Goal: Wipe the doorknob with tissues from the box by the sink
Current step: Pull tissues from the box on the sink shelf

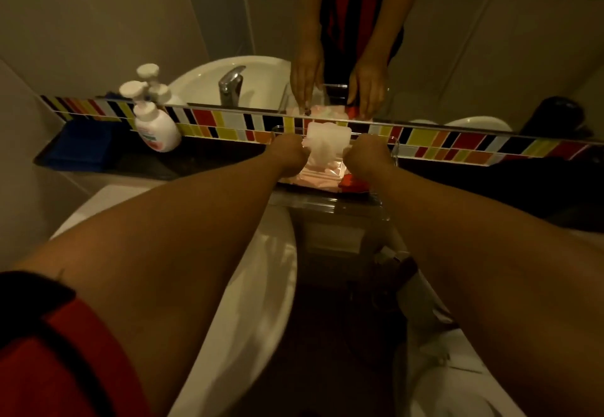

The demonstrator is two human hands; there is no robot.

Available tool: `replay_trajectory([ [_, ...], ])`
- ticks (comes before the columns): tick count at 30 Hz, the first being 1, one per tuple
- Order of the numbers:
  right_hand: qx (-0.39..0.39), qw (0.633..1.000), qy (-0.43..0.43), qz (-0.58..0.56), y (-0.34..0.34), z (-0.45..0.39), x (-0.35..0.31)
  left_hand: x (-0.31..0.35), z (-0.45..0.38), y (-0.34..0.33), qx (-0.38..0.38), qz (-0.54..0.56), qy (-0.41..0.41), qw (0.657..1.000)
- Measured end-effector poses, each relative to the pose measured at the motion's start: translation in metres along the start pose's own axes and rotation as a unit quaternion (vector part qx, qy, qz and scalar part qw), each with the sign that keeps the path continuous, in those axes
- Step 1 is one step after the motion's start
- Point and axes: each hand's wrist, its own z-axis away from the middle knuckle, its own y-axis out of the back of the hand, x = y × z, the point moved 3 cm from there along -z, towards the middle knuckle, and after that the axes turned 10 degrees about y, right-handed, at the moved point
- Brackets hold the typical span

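Both arms reach fwd over the sink to the tissue box, which sits on the dark table against the tiled strip under the mirror, just right of the sink. Left hand and right hand are at the box top, one each side of a white tissue standing up from the opening. Fingers curl down and point away from the camera, so the grip on either hand can't be told from here; both look to touch the tissue edges or the pink pack under it. The mirror shows the same hands from the front, fingers pointing down into the box, still too dim to settle it. Soap bottle stands left of the box, by a blue item at the table's far left. Tap shows only in the reflection. Doorknob not in view. Red sleeve w/ black trim at lower left.
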Motion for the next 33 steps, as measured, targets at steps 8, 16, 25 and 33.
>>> replay_trajectory([
  [8,-0.004,0.964,-0.087,-0.251,-0.025,-0.021,0.010,0.005,-0.021,-0.023,-0.014,0.216,0.077,0.973],
  [16,0.037,0.976,-0.081,-0.201,-0.031,-0.029,0.008,0.004,-0.025,-0.033,-0.029,0.259,0.082,0.962],
  [25,0.091,0.961,-0.060,-0.254,-0.032,-0.019,0.003,-0.005,-0.028,-0.026,0.056,0.282,0.115,0.951],
  [33,-0.026,0.974,0.014,-0.223,-0.042,-0.015,-0.005,-0.012,-0.040,-0.026,0.013,0.251,0.174,0.952],
])
